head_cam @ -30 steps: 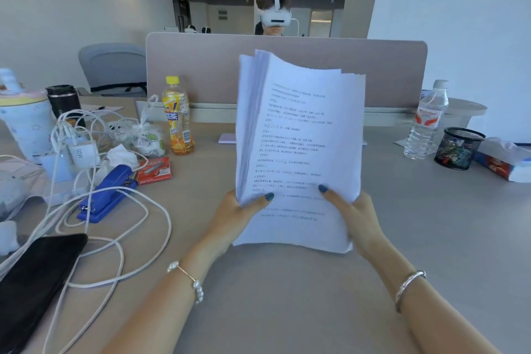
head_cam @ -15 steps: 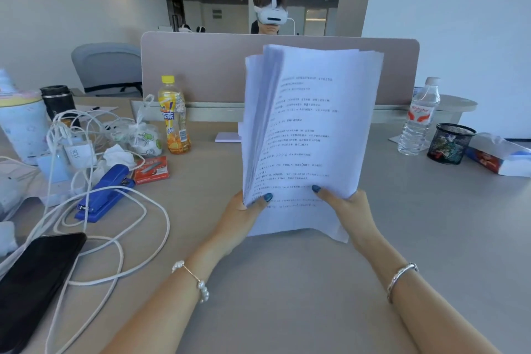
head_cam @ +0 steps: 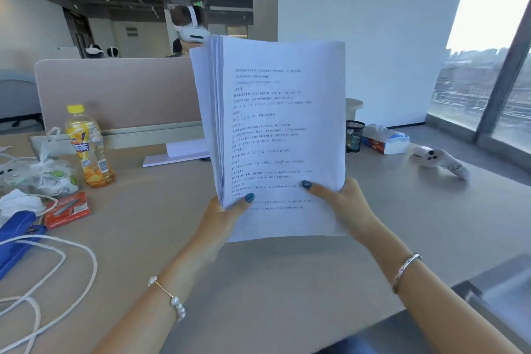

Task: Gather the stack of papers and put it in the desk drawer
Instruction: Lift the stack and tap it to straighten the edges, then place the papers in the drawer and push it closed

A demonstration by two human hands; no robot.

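Observation:
A thick stack of printed white papers (head_cam: 275, 135) stands upright in the air above the desk (head_cam: 275, 273), its printed face toward me. My left hand (head_cam: 222, 215) grips the stack's lower left corner with the thumb on the front sheet. My right hand (head_cam: 342, 204) grips the lower right edge in the same way. A grey unit (head_cam: 505, 290) shows at the lower right, past the desk's edge; whether it is the drawer I cannot tell.
Left of the papers lie white cables (head_cam: 48, 276), a blue stapler (head_cam: 17, 236), a red staple box (head_cam: 67, 210) and an orange drink bottle (head_cam: 89, 146). At the right stand a mesh cup (head_cam: 354, 136), a tissue box (head_cam: 385, 139) and a white controller (head_cam: 439, 161). A divider panel (head_cam: 120, 89) closes the back.
The view has swung right, and the window and the grey unit have come into sight. Both hands kept hold of the stack, and its edges look more even now.

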